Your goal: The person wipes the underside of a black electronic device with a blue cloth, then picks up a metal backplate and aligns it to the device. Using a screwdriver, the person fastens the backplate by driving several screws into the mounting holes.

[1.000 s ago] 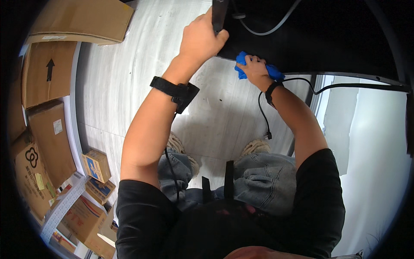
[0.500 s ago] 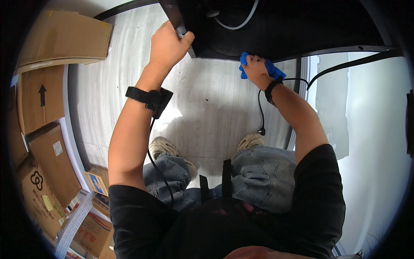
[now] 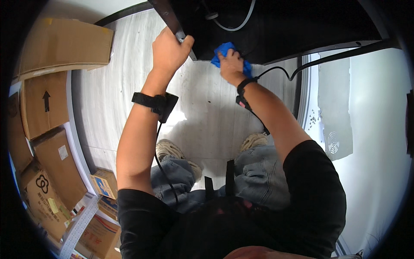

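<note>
Cartons (image 3: 64, 45) left, black cable (image 3: 321, 62) right, blue cloth (image 3: 225, 47) — under right hand (image 3: 233, 67)

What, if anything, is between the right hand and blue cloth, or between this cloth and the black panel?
Nothing visible: the right hand holds the blue cloth directly, apparently against the near edge of the black panel. The black cable runs rightward.

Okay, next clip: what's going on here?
A person standing on a pale floor is busy with both hands at a large black frame. The left hand grips its side edge. The right hand holds a bunched blue cloth at the frame's near edge, to the right of the left hand. Cardboard boxes are stacked off to the left.
</note>
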{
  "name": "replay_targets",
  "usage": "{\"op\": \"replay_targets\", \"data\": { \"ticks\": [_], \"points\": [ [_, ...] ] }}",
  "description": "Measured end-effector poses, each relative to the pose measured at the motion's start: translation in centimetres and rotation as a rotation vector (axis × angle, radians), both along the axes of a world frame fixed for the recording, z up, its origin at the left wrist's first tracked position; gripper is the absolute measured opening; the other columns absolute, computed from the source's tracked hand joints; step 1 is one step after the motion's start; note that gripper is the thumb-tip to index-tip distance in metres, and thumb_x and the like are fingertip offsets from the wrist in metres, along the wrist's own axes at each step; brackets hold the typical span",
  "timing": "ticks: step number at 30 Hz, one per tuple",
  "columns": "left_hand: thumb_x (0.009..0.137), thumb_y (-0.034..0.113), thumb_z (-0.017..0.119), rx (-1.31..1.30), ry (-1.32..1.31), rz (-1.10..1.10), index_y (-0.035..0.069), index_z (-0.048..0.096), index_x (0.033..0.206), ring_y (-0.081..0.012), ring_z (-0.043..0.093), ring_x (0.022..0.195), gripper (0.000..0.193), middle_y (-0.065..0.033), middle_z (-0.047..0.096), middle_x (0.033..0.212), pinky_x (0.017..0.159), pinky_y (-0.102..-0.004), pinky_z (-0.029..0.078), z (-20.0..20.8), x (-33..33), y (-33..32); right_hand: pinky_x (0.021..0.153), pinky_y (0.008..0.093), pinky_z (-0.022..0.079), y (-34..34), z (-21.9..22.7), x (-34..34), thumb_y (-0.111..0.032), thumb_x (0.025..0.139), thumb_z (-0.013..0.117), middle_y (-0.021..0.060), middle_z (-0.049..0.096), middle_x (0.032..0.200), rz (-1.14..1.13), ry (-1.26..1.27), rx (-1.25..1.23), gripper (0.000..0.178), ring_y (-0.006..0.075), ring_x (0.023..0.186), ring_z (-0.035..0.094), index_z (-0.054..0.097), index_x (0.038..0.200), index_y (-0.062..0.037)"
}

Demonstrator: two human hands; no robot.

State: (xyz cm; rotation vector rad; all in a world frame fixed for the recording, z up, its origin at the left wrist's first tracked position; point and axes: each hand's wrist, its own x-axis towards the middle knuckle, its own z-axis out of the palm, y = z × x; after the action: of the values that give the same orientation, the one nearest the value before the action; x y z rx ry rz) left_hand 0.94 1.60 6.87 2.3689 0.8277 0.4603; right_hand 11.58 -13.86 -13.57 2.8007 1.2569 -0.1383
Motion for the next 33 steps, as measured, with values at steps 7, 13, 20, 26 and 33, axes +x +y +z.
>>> {"op": "replay_targets", "data": {
  "ticks": [7,13,20,26,33],
  "points": [
    [0.072,0.022,0.063,-0.012,0.002,0.026,0.000,0.062,0.087,-0.0305,0.063,0.063,0.027,-0.0162,0.064,0.072,0.061,-0.0363,0.050,-0.4,0.0,0.2,0.075,0.0421,0.045,1.8,-0.5,-2.4,-0.019,0.082,0.053,0.0163,0.047,0.113,0.207,-0.064,0.135,0.040,0.0330,0.094,0.049,0.061,0.120,-0.0279],
    [0.075,0.022,0.064,-0.008,-0.064,0.010,-0.003,0.057,0.072,-0.0257,0.057,0.050,0.026,-0.0131,0.058,0.055,0.052,-0.0356,0.044,-0.5,-0.1,0.2,0.075,0.0436,0.047,-2.3,-0.6,0.6,-0.019,0.085,0.051,0.0191,0.047,0.114,0.021,-0.046,-0.016,0.045,0.0354,0.097,0.051,0.053,0.129,-0.0272],
    [0.073,0.021,0.063,-0.016,0.012,0.002,-0.001,0.062,0.089,-0.0279,0.061,0.057,0.028,-0.0157,0.064,0.070,0.060,-0.0346,0.049,0.3,0.0,-0.1,0.081,0.0505,0.049,-5.7,1.4,6.7,-0.023,0.084,0.055,0.0230,0.039,0.130,-0.115,0.033,-0.326,0.052,0.0422,0.110,0.049,0.046,0.135,-0.0229],
    [0.072,0.020,0.063,0.016,-0.026,-0.020,-0.002,0.061,0.092,-0.0289,0.061,0.058,0.030,-0.0169,0.064,0.076,0.061,-0.0362,0.049,-0.9,0.0,0.3,0.085,0.0490,0.048,-4.1,1.5,4.6,-0.024,0.079,0.060,0.0248,0.033,0.134,-0.063,0.173,-0.295,0.056,0.0428,0.113,0.046,0.047,0.134,-0.0206],
    [0.072,0.021,0.063,0.002,0.016,0.001,-0.001,0.061,0.095,-0.0288,0.061,0.058,0.032,-0.0174,0.064,0.078,0.061,-0.0359,0.049,-0.3,0.1,0.1,0.083,0.0430,0.050,3.0,0.9,1.7,-0.019,0.077,0.060,0.0265,0.041,0.125,-0.076,0.281,-0.040,0.043,0.0411,0.105,0.050,0.059,0.120,-0.0139]
  ]
}}
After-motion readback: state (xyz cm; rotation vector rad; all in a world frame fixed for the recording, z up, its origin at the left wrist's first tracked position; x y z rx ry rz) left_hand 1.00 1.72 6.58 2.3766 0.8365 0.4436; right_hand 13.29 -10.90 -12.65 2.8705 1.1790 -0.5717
